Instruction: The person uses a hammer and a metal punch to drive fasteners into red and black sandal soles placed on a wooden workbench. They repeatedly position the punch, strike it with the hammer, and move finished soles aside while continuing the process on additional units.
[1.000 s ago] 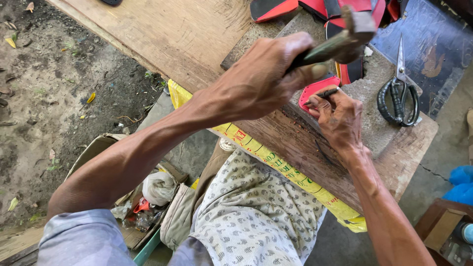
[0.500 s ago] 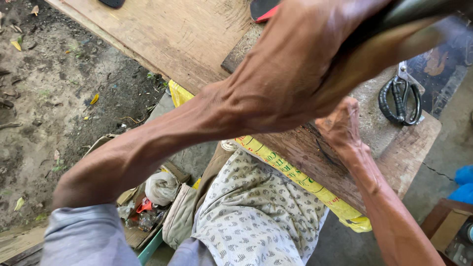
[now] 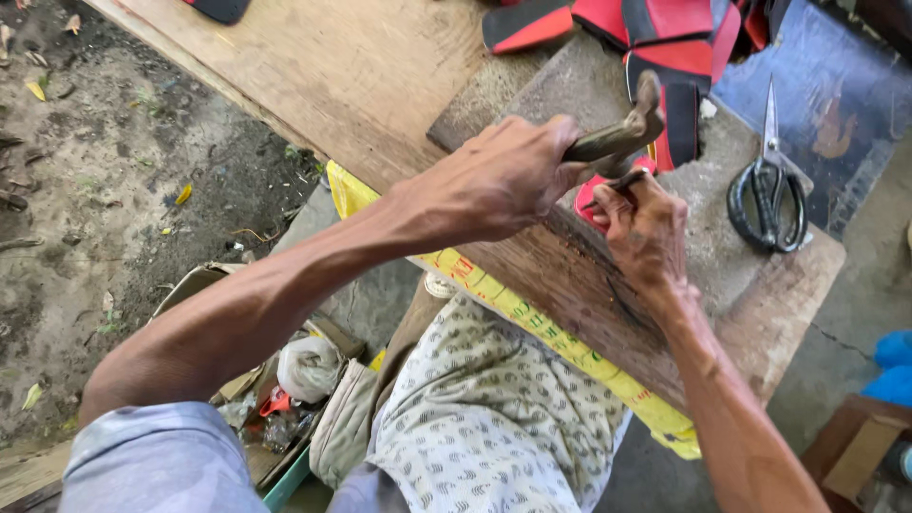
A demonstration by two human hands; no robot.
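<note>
Wooden block (image 3: 570, 275) lies across the tabletop (image 3: 722, 256), and both hands work at its far edge. The left hand (image 3: 503, 176) has its fingers closed round a hammer (image 3: 617, 133), whose head hangs just above a red piece (image 3: 594, 195). At the hammer's 6 o'clock, the right hand (image 3: 646, 233) pinches a small dark nail (image 3: 617, 182) against that piece. Black scissors (image 3: 769, 195) lie at 3 o'clock.

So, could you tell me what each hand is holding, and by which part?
Left hand grips a hammer by its handle; right hand pinches a small dark nail-like piece by its shaft.
</note>
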